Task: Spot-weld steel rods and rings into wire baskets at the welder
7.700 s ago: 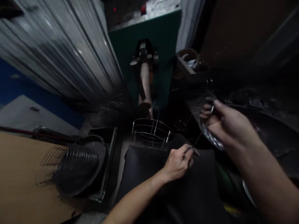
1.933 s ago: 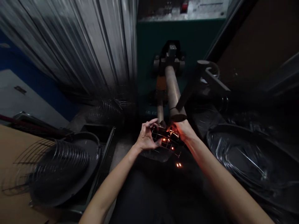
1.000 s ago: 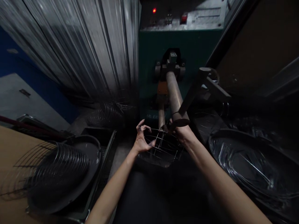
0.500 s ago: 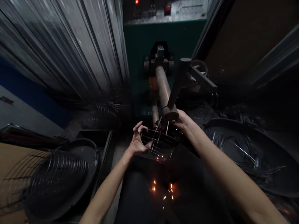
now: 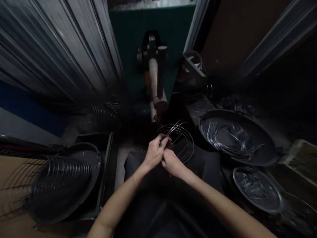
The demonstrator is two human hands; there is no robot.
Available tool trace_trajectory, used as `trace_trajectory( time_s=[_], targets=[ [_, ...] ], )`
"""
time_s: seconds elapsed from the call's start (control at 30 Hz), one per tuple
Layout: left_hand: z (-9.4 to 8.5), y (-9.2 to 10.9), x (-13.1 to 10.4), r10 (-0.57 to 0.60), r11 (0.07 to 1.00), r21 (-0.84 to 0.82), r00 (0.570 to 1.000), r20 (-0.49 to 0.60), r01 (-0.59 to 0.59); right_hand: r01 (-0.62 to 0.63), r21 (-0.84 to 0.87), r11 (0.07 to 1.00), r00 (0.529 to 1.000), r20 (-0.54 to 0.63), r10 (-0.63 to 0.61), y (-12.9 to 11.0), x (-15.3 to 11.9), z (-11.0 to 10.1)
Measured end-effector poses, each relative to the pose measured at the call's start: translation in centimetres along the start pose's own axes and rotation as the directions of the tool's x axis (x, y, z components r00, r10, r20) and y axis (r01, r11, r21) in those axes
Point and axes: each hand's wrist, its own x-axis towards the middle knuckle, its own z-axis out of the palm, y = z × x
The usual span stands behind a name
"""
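My two hands are together in front of the spot welder (image 5: pixel 154 77), below its arms. A round wire rack (image 5: pixel 193 145) of thin concentric rings and cross wires lies beyond and to the right of them. My left hand (image 5: pixel 155 151) is closed, its thumb and fingers pinching the rack's crossing wires at the near left. Pressed against it from the right, my right hand (image 5: pixel 173 162) is closed too, at the rack's near side. The fingers of both hands partly hide the wires between them. Wire ends stick up past my fingertips.
At the left, a large dark pan (image 5: pixel 94 155) carries a row of stacked wire racks (image 5: pixel 66 172). On the right stand a wide pan (image 5: pixel 262 158) of loose wire pieces and a smaller dish (image 5: pixel 274 205) of short metal pieces. A dark apron (image 5: pixel 153 198) covers my lap.
Both hands have moved down away from the welder's arms, bringing the wire rack along. My left hand has closed and my hands have come together. Most sparks are gone. The view has tilted down and right.
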Motion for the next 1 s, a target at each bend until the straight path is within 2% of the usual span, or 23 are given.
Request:
trace_trajectory(
  time_s=[0.03, 0.07, 0.1, 0.13, 0.17, 0.2, 0.23, 0.27, 0.33, 0.4, 0.47, 0.53, 0.6, 0.67, 0.7, 0.73, 0.77, 0.83, 0.87, 0.93, 1.0],
  targets=[
    [0.5, 0.6, -0.1, -0.018, 1.000, -0.008, 0.999, -0.031, 0.018, 0.064, -0.038, 0.997, 0.996, 0.064, -0.061, 0.0, -1.1, -0.7],
    [0.5, 1.1, -0.4, -0.024, 1.000, 0.000, 0.998, -0.052, 0.024, 0.120, -0.070, 0.990, 0.991, 0.067, -0.115, 0.2, -2.2, -2.0],
    [0.2, 1.4, -0.7, -0.014, 1.000, 0.020, 0.999, -0.051, 0.015, 0.156, -0.110, 0.982, 0.988, 0.005, -0.157, 0.4, -3.3, -3.7],
    [-0.4, 1.7, -1.1, 0.012, 0.999, 0.042, 1.000, -0.029, -0.011, 0.158, -0.168, 0.973, 0.977, -0.114, -0.178, 0.8, -4.2, -5.7],
    [-1.1, 2.1, -1.5, 0.044, 0.997, 0.061, 0.999, 0.013, -0.045, 0.122, -0.241, 0.963, 0.949, -0.257, -0.185, 1.1, -4.8, -7.7],
    [-1.9, 2.4, -1.8, 0.076, 0.994, 0.078, 0.995, 0.068, -0.081, 0.078, -0.306, 0.949, 0.917, -0.351, -0.189, 1.3, -5.2, -9.5],
    [-2.7, 2.9, -2.1, 0.099, 0.990, 0.092, 0.988, 0.122, -0.111, 0.048, -0.354, 0.934, 0.902, -0.386, -0.193, 1.4, -5.3, -11.1],
    [-3.4, 3.4, -2.2, 0.114, 0.986, 0.102, 0.980, 0.160, -0.132, 0.050, -0.382, 0.923, 0.915, -0.354, -0.196, 1.4, -5.2, -12.3],
    [-4.5, 4.7, -2.4, 0.120, 0.984, 0.113, 0.979, 0.167, -0.140, 0.115, -0.371, 0.922, 0.957, -0.207, -0.202, 0.9, -4.7, -13.5],
    [-5.3, 6.0, -2.4, 0.096, 0.989, 0.096, 0.988, 0.122, -0.109, 0.164, -0.333, 0.929, 0.968, -0.127, -0.216, -0.1, -4.5, -13.5],
    [-5.8, 6.8, -2.3, 0.033, 0.999, 0.022, 0.993, 0.111, -0.036, 0.148, -0.321, 0.936, 0.964, -0.167, -0.209, -1.2, -4.9, -12.8],
    [-6.0, 6.9, -2.4, -0.080, 0.991, -0.095, 0.981, 0.174, 0.098, 0.083, -0.296, 0.951, 0.962, -0.225, -0.154, -1.9, -6.1, -11.7],
    [-5.9, 6.0, -2.6, -0.199, 0.951, -0.168, 0.931, 0.307, 0.259, -0.015, -0.234, 0.972, 0.980, -0.194, -0.032, -1.7, -7.5, -10.8],
    [-5.3, 4.3, -3.0, -0.282, 0.920, -0.134, 0.860, 0.425, 0.367, -0.130, -0.160, 0.978, 0.991, -0.045, 0.125, -0.6, -8.5, -9.9],
    [-4.8, 3.4, -3.3, -0.300, 0.925, -0.082, 0.844, 0.444, 0.372, -0.185, -0.124, 0.975, 0.980, 0.045, 0.192, 0.1, -8.8, -9.6],
    [-4.2, 2.4, -3.7, -0.298, 0.942, -0.012, 0.851, 0.431, 0.336, -0.231, -0.078, 0.970, 0.962, 0.131, 0.240, 0.8, -8.9, -9.2],
    [-3.6, 1.4, -4.0, -0.269, 0.962, 0.073, 0.879, 0.393, 0.261, -0.269, -0.020, 0.963, 0.942, 0.205, 0.267, 1.4, -8.8, -8.9],
    [-2.5, -0.4, -4.5, -0.124, 0.953, 0.301, 0.945, 0.301, 0.029, -0.323, 0.101, 0.941, 0.908, 0.315, 0.278, 2.4, -8.1, -8.3],
    [-2.2, -1.1, -4.7, -0.042, 0.897, 0.433, 0.958, 0.283, -0.089, -0.340, 0.134, 0.931, 0.896, 0.347, 0.277, 2.8, -7.7, -7.9],
    [-1.9, -2.3, -4.7, 0.050, 0.713, 0.657, 0.952, 0.302, -0.246, -0.332, 0.081, 0.940, 0.896, 0.340, 0.287, 3.3, -6.9, -7.2],
    [-1.9, -3.2, -4.4, 0.041, 0.558, 0.778, 0.946, 0.322, -0.289, -0.253, -0.138, 0.958, 0.938, 0.205, 0.278, 3.6, -6.4, -6.3]
  ],
)
